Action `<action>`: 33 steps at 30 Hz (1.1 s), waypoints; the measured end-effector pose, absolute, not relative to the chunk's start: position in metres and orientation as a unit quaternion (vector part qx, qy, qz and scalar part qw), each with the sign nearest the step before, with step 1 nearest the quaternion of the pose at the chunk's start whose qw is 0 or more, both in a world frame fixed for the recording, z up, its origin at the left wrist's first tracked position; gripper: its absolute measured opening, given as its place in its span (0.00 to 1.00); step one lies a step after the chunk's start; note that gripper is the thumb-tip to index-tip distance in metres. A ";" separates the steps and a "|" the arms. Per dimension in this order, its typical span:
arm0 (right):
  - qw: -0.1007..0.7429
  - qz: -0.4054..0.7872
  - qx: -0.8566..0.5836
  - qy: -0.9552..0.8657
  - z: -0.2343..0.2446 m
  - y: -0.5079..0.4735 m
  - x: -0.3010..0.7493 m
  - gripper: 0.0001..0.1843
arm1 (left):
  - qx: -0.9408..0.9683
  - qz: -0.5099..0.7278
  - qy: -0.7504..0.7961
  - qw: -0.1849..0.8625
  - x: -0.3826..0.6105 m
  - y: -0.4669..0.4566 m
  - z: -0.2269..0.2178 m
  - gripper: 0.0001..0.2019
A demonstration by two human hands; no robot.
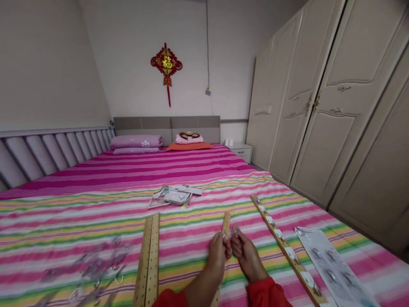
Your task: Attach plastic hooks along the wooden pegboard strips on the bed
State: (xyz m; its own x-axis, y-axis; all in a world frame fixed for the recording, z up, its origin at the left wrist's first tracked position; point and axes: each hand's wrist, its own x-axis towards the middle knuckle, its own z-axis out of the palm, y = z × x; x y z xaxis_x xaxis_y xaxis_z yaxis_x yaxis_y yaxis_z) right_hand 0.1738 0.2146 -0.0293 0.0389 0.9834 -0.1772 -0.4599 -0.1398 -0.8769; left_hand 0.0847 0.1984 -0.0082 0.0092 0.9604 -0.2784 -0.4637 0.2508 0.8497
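Plastic sheet (311, 239) bearing hooks (331, 256); left hand (218, 251) over wooden strip (226, 220).

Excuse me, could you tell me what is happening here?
A person's left hand appears closed on a narrow wooden strip, while the right hand appears to pinch a small clear piece beside it. Two perforated boards and scattered clear hooks lie to the left on the striped bedspread; a wooden rail with white pieces along it lies to the right.
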 end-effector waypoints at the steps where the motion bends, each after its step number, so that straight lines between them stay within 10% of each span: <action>1: 0.584 0.629 -0.414 -0.303 -0.026 0.211 0.175 0.25 | 0.273 0.544 0.440 0.660 0.079 0.196 -0.001 0.27; 12: 0.530 0.673 -0.398 -0.328 0.007 0.161 0.130 0.17 | 0.304 0.559 0.439 0.635 -0.078 0.096 0.074 0.20; 24: 0.413 0.691 -0.400 -0.438 0.029 0.104 0.021 0.15 | 0.303 0.626 0.712 0.095 -0.326 0.013 0.025 0.20; 33: 0.363 0.740 -0.344 -0.450 0.015 0.061 -0.046 0.17 | 0.324 0.558 0.763 -0.040 -0.378 0.023 -0.014 0.14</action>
State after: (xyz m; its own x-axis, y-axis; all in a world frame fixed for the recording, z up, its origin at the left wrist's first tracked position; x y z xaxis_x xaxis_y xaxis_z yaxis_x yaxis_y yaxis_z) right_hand -0.0459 0.0608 0.0149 -0.5000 0.8466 -0.1824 -0.2265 -0.3311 -0.9160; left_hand -0.3780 0.0226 -0.0137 -0.7864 0.4501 0.4231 0.5393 0.1662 0.8256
